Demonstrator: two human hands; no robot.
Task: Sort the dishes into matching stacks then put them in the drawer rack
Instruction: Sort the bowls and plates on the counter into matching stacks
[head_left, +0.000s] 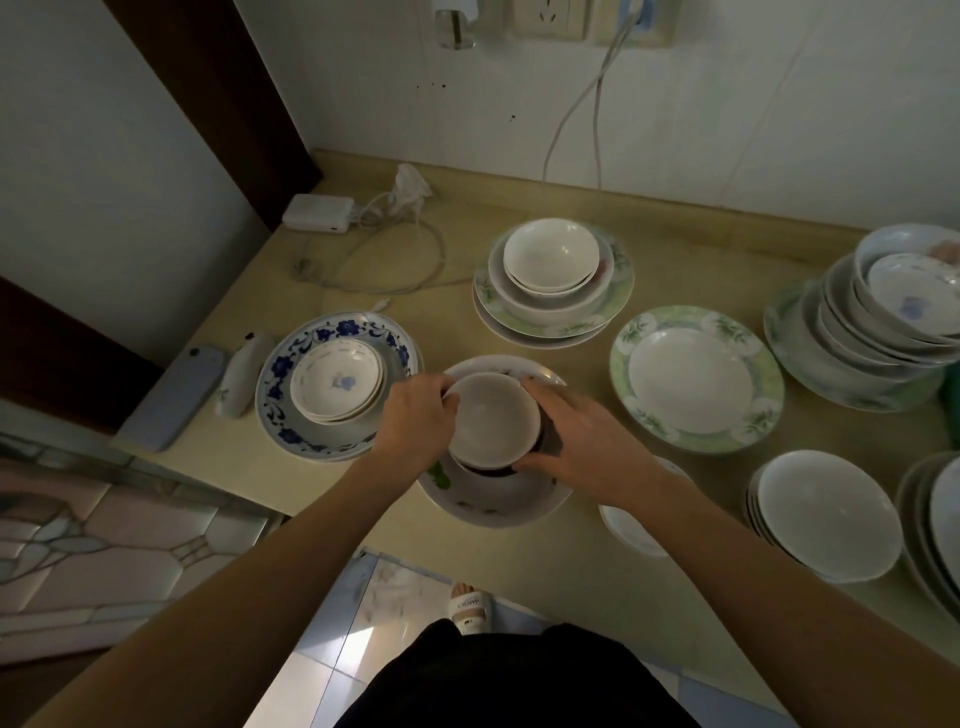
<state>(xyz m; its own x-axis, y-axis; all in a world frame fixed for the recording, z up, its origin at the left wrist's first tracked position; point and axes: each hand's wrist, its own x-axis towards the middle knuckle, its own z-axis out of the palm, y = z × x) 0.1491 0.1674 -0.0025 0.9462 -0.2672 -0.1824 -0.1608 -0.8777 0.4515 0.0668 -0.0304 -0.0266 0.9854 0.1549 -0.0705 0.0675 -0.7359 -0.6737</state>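
Observation:
A small white bowl (492, 418) with a dark outside sits over a patterned plate (488, 501) near the counter's front edge. My left hand (415, 415) grips the bowl's left rim and my right hand (576, 441) grips its right side. To the left, small white bowls (336, 382) rest in a blue-flowered plate (291, 353). Behind stands a stack of white bowls (551, 254) on green-rimmed plates (618, 291). A single green-rimmed plate (696, 379) lies to the right.
Stacks of bowls and plates (883, 322) fill the far right, with white bowls (826, 514) at the front right. A phone (171, 400), a white spoon (244, 379), a charger (319, 213) and cables (395, 260) lie at the left and back.

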